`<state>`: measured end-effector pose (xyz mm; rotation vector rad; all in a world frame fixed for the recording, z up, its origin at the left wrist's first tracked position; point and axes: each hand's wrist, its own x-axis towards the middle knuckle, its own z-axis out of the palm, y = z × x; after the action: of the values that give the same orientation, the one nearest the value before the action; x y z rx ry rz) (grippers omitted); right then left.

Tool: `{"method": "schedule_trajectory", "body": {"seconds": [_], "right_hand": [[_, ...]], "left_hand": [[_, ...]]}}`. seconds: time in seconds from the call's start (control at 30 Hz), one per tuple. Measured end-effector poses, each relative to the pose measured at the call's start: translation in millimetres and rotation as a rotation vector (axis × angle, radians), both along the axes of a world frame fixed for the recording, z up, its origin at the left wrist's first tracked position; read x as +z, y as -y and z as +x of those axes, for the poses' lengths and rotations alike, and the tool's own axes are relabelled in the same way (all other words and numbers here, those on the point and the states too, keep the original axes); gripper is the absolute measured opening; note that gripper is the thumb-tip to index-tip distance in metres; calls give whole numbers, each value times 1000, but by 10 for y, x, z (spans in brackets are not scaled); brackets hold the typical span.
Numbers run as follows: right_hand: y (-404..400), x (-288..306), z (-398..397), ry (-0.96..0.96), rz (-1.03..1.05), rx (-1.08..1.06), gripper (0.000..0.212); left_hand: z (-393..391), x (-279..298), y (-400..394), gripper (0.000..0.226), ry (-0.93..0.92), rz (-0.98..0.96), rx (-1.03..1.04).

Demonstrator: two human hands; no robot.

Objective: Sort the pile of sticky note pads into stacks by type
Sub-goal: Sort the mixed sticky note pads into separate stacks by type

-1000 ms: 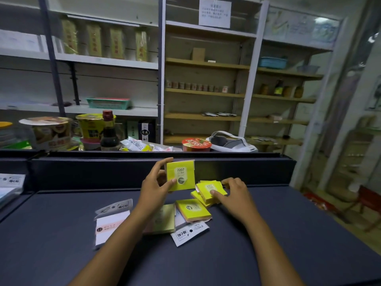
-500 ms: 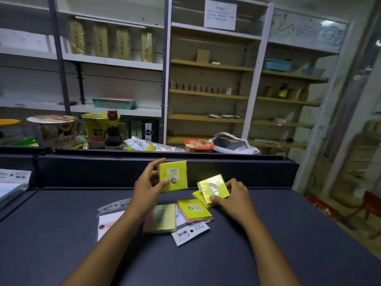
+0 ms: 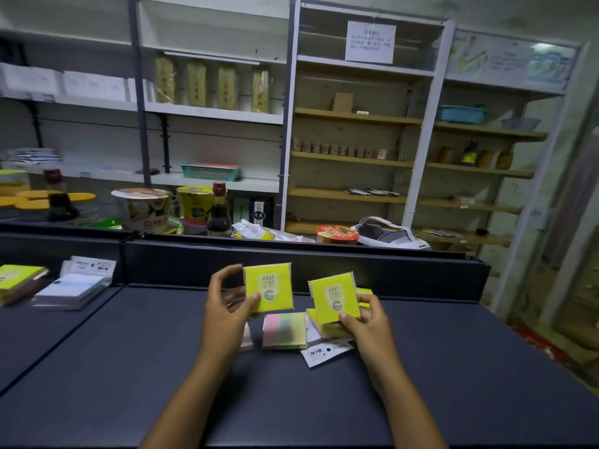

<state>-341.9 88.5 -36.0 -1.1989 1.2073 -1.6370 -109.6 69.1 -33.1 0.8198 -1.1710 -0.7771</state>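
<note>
The dark counter (image 3: 129, 367) bears a small unsorted pile: a pastel striped pad (image 3: 285, 330), a white packet (image 3: 324, 351) and yellow pads under the right hand. At far left, a yellow pad (image 3: 16, 277) and white pads (image 3: 71, 286) look already set aside. The left hand (image 3: 227, 306) pinches one yellow 2207 pad (image 3: 268, 286) upright; the right hand (image 3: 366, 322) grips a matching 2207 pad (image 3: 334, 298). Sorting seems partly done.

Glossy film-wrapped yellow paper pads (image 3: 268, 287) above a matt dark counter (image 3: 129, 367); wooden shelves (image 3: 353, 157) behind.
</note>
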Motion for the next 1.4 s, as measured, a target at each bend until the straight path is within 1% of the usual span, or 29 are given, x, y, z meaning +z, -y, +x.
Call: {"method": "schedule_trajectory", "body": {"seconds": [0.07, 0.13, 0.2, 0.37, 0.43, 0.53, 0.67, 0.87, 1.1, 1.4], "right_hand": [[-202, -38, 194, 110, -17, 30, 27], [-408, -70, 398, 178, -44, 44, 28], [-613, -100, 629, 227, -63, 52, 29], [-1130, -101, 1285, 303, -91, 112, 31], [-1329, -72, 1557, 304, -90, 140, 29], [-1636, -18, 1974, 297, -83, 170, 30], [-2001, 6, 2455, 243, -88, 206, 28], [-2330, -6, 3130, 206, -75, 297, 29], [-2269, 44, 3662, 134, -99, 352, 33], [-1650, 102, 4177, 76, -133, 385, 37]], "left_hand": [[178, -50, -238, 38, -43, -19, 41], [409, -96, -508, 25, -85, -20, 69], [669, -128, -794, 16, -101, -24, 115], [1316, -62, -1517, 16, -86, -15, 179], [1581, -42, -1791, 17, -94, 3, 189], [1977, -4, -2262, 29, -84, 2, 192], [2447, 24, -2844, 43, -62, -2, 208], [3048, 107, -3485, 49, -64, -13, 280], [3553, 97, -3614, 50, -75, -37, 355], [3997, 147, -3095, 50, -56, -46, 422]]}}
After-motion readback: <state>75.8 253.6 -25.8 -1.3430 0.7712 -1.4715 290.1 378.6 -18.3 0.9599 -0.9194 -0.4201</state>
